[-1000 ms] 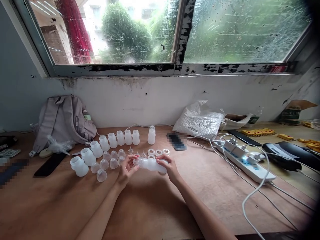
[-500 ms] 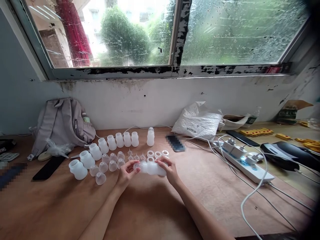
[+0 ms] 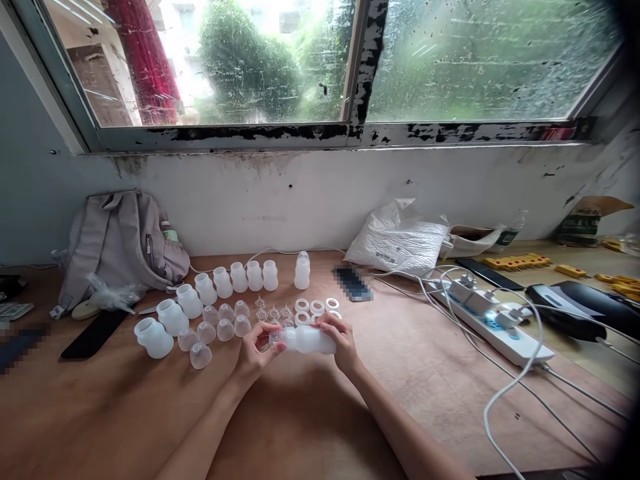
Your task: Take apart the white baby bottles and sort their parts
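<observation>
A translucent white baby bottle (image 3: 313,340) lies sideways between my hands, just above the table. My left hand (image 3: 256,350) is closed round its clear cap end at the left. At the other end, my right hand (image 3: 340,340) grips the bottle's base. Behind my hands are several white rings (image 3: 317,307) and small clear nipples (image 3: 273,313). To the left stand several clear caps (image 3: 201,356). Several open bottle bodies (image 3: 173,317) form a curved row behind the caps. One capped bottle (image 3: 302,271) stands upright at the back.
A grey backpack (image 3: 123,243) and a black phone (image 3: 95,335) lie at the left. A silver padded bag (image 3: 400,243) rests against the wall. On the right are a white power strip (image 3: 500,327) with looping cables and a black device (image 3: 575,310).
The bottle stays between both hands and has shifted slightly right in view. My left fingers have curled further round the cap end. The whole view has shifted a little.
</observation>
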Available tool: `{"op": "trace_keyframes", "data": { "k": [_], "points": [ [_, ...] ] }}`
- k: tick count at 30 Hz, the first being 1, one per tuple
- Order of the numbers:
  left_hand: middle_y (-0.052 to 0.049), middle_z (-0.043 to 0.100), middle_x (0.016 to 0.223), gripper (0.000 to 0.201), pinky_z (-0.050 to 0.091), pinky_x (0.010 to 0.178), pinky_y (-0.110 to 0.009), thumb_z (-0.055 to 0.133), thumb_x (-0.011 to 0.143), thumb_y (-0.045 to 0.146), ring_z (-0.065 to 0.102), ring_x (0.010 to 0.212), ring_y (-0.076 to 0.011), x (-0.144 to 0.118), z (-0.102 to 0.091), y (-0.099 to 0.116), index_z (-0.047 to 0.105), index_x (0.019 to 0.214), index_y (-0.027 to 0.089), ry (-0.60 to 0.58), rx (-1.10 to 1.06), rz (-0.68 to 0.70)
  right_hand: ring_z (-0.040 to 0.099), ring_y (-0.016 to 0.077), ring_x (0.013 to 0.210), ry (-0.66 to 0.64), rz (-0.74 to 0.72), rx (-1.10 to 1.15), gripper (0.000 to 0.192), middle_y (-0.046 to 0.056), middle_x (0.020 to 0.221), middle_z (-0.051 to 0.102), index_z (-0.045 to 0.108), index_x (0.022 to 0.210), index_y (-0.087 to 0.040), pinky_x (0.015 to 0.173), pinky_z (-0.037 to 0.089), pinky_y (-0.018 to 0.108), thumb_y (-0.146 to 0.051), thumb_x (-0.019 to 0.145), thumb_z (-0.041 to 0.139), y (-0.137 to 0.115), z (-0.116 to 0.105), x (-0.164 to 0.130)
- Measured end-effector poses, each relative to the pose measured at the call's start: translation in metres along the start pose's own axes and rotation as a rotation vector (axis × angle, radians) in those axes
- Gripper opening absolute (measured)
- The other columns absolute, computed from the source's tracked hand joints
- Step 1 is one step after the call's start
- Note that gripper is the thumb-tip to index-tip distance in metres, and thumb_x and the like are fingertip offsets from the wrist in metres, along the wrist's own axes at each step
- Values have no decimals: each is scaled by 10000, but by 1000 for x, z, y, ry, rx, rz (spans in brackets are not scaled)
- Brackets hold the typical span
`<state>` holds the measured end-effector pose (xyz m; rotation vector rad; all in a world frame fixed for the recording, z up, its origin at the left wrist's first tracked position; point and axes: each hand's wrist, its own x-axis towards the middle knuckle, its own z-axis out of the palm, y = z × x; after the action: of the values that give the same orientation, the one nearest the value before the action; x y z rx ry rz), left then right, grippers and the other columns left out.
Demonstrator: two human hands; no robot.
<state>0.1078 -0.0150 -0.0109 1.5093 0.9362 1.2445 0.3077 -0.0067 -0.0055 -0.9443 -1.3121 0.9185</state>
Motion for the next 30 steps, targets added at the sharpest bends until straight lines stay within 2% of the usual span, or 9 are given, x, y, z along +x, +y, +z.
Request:
{"op": "trace_keyframes", "data": {
  "k": [5,8,11,13,16,19,22,26,30],
  "points": [
    [-75,600,901,281,459,751,-281,651,679,288,577,846,-186,-3,3,5,564,907,149,10,37,40,444,142,603,19,32,39,197,-5,603,498,584,598,-196,548,315,245,-290,743,491,4,2,-4],
    [-83,599,939,304,452,752,-274,640,689,316,569,866,-187,-1,1,7,561,935,155,31,-14,40,454,146,612,-9,59,38,201,-1,643,504,571,635,-198,545,325,247,-324,763,480,1,7,-7],
    [-95,593,1004,428,454,728,-261,622,693,389,569,879,-184,4,0,8,505,1044,176,79,-184,-1,490,157,672,-120,88,-16,204,8,729,544,577,745,-201,579,353,251,-368,792,470,-6,14,-12],
    [-97,576,1055,527,459,673,-240,623,677,433,579,840,-168,7,0,5,441,1114,202,147,-286,-28,523,174,746,-238,132,-3,219,17,804,573,561,887,-215,627,383,263,-397,791,486,-11,20,-16],
    [-82,569,1042,508,454,605,-212,612,683,446,588,779,-143,10,4,-2,418,1094,220,233,-316,-37,553,195,842,-442,230,110,407,33,896,596,434,1108,-243,695,420,295,-401,753,556,-16,30,-22],
    [-62,590,938,381,466,652,-236,597,700,430,588,832,-165,10,7,-8,454,965,196,250,-237,-1,557,200,882,-529,265,138,571,45,968,590,350,1183,-257,720,440,312,-361,698,633,-15,36,-26],
    [-70,605,914,269,465,749,-291,583,719,396,582,882,-187,5,10,-7,490,847,178,184,-68,55,565,200,873,-492,237,133,631,45,1007,577,331,1197,-266,740,452,331,-326,666,666,-11,37,-25],
    [-70,600,958,277,445,810,-330,578,732,310,564,918,-196,-1,12,-3,503,968,188,67,239,170,548,214,914,-432,197,126,556,36,998,559,405,1133,-264,763,467,346,-316,650,677,-6,35,-22],
    [-66,588,995,340,429,836,-333,559,732,249,551,948,-200,-4,16,-3,459,1052,194,47,337,254,526,220,920,-420,104,5,526,42,998,543,460,1114,-247,789,457,338,-301,641,684,-9,31,-21]
  ]
}}
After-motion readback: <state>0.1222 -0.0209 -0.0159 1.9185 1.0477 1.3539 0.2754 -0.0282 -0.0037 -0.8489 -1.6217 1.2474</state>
